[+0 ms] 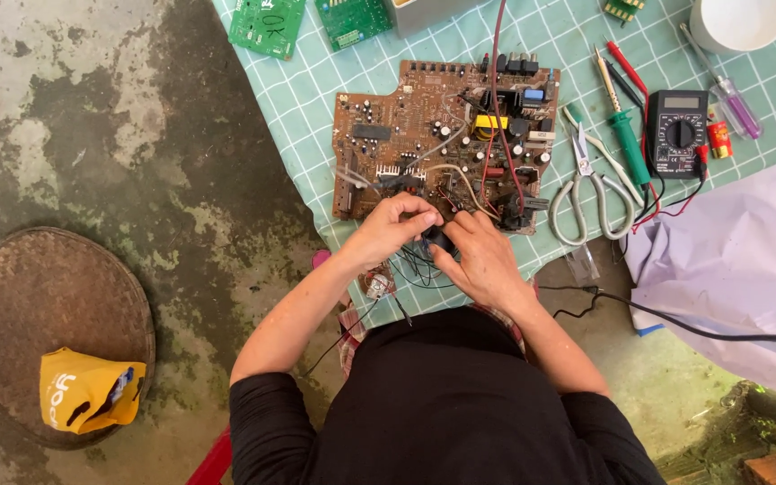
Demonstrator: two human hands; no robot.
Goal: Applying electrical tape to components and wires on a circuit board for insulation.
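Checked cloth under brown circuit board; hands perhaps on black part.

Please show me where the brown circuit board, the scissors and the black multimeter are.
brown circuit board point(406, 126): head view, on its bare left part.
scissors point(586, 193): head view, near the pivot above the handles.
black multimeter point(678, 132): head view, on its round dial.

To my right on the checked green mat lie grey-handled scissors, a green-handled soldering iron, a black multimeter and a purple-handled screwdriver. Two green circuit boards sit at the mat's far edge. On the concrete floor to my left, a round woven tray carries a yellow bag.
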